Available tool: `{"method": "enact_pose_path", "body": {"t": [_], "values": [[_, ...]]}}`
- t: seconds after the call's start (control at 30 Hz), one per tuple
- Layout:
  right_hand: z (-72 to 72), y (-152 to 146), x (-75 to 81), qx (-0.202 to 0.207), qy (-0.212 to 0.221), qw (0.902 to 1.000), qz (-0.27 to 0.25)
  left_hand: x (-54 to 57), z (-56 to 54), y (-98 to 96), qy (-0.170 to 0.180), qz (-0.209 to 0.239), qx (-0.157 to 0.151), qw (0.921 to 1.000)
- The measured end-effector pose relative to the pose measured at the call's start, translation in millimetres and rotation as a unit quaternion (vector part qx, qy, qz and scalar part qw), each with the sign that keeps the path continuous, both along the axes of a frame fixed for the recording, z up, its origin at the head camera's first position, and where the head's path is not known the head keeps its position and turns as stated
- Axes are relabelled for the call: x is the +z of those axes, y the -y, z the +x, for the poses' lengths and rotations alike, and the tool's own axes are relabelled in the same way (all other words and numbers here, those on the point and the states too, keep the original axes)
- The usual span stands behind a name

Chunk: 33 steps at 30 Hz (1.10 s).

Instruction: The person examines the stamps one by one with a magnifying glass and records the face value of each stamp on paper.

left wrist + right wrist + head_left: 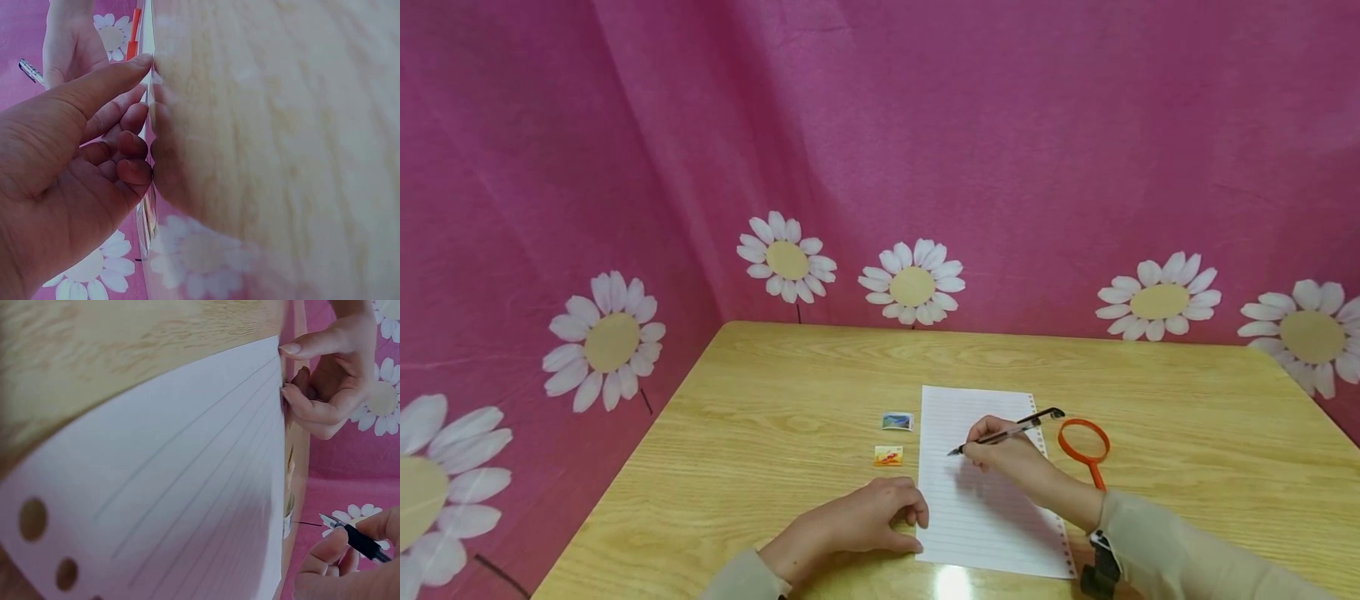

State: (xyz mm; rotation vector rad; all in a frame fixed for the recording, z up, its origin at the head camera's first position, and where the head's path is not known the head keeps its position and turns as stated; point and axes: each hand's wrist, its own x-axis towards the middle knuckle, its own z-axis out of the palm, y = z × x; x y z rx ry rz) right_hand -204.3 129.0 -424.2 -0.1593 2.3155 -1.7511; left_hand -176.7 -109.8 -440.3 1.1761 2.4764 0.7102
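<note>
My right hand (1011, 454) pinches a slim pen (1006, 432) with a dark grip and a clear barrel over a sheet of lined paper (985, 529). In the right wrist view the bare tip of the pen (367, 544) stands a little above the sheet. Loosely bent, the fingers of my left hand (876, 515) rest at the sheet's left edge, thumb and fingertips touching down there. Left of the paper lie two small stamp-like pictures, a blue-green one (897, 422) and, nearer me, a yellow-and-red one (888, 456).
Right of the paper lies an orange magnifying glass (1096, 475), partly behind my right forearm. Punched holes run down the sheet's right edge. Everything lies on a light wooden table (760, 417), with a pink flowered cloth (1000, 150) hanging behind and at the left.
</note>
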Motion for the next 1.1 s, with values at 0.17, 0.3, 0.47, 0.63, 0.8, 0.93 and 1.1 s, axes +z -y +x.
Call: {"method": "enact_pose_path", "body": {"t": [0.17, 0.3, 0.47, 0.63, 0.8, 0.93, 1.1], "values": [[-0.5, 2.5, -4.1, -0.014, 0.0, 0.9997, 0.022, 0.1, 0.5, -0.4, 0.005, -0.004, 0.0, 1.0], [-0.9, 2.7, -7.4, -0.014, 0.001, 0.9993, 0.033, -0.2, 0.5, -0.8, 0.013, -0.002, 0.001, 0.9999], [-1.5, 3.3, -13.0, -0.024, 0.01, 0.9987, 0.044, -1.1, 0.2, -1.3, 0.015, -0.001, 0.002, 0.9999], [-2.2, 4.0, -19.4, -0.038, 0.014, 0.9982, 0.044, 0.8, -0.2, -2.2, 0.025, -0.009, 0.006, 0.9996], [-3.0, 5.2, -21.2, -0.045, 0.02, 0.9983, 0.031, 2.6, -0.4, -2.6, 0.029, -0.012, 0.01, 0.9995], [-2.8, 6.0, -21.6, -0.041, 0.013, 0.9987, 0.027, 2.7, -0.4, -2.1, 0.022, -0.009, 0.009, 0.9997], [-4.2, 7.6, -22.1, -0.044, 0.006, 0.9985, 0.033, 2.8, -1.3, -1.4, 0.031, -0.013, 0.014, 0.9993]]}}
